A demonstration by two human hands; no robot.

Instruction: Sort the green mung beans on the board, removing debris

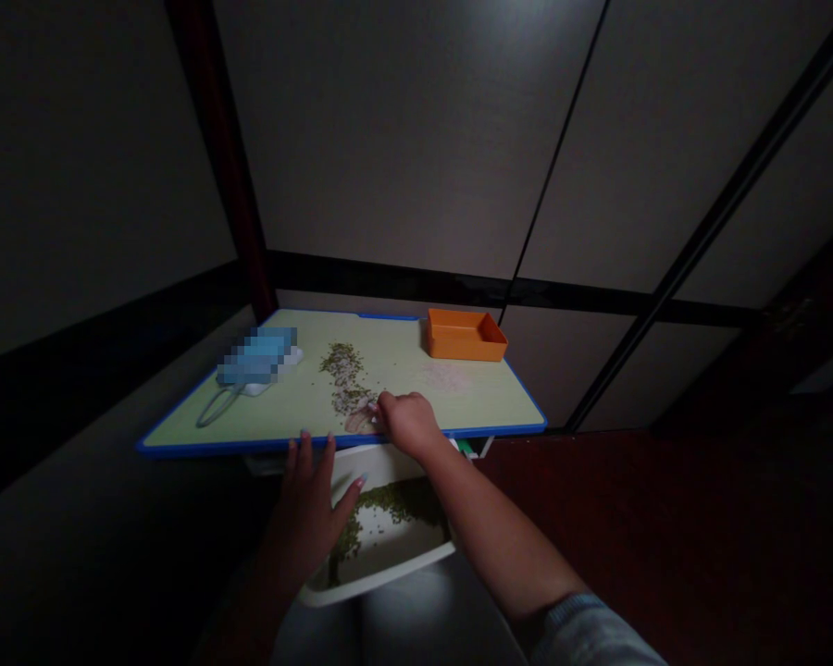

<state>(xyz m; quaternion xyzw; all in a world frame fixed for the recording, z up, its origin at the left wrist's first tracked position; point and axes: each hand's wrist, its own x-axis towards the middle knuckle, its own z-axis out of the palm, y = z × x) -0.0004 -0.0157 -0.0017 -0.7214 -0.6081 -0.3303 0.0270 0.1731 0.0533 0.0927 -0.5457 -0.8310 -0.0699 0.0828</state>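
My right hand (411,424) is closed above the near edge of the small table (298,416). Its fingertips are by a brownish-pink patch (361,418); whatever they may pinch is too small and dim to make out. Just beyond the fingers lies a loose pile of green and pale bits (347,370). With fingers spread, my left hand (312,504) rests at the table's edge, by the left side of a white bin (381,578). Small green grains (395,499) lie inside this bin, which sits below the table edge, over my lap. My right forearm hides part of its right side.
An orange open box (466,338) stands at the table's back right. Some pinkish specks (448,375) are scattered in front of it. At the left lies a blurred-out blue packet (260,356) with a grey loop (215,407). Wall panels (403,139) rise behind the table.
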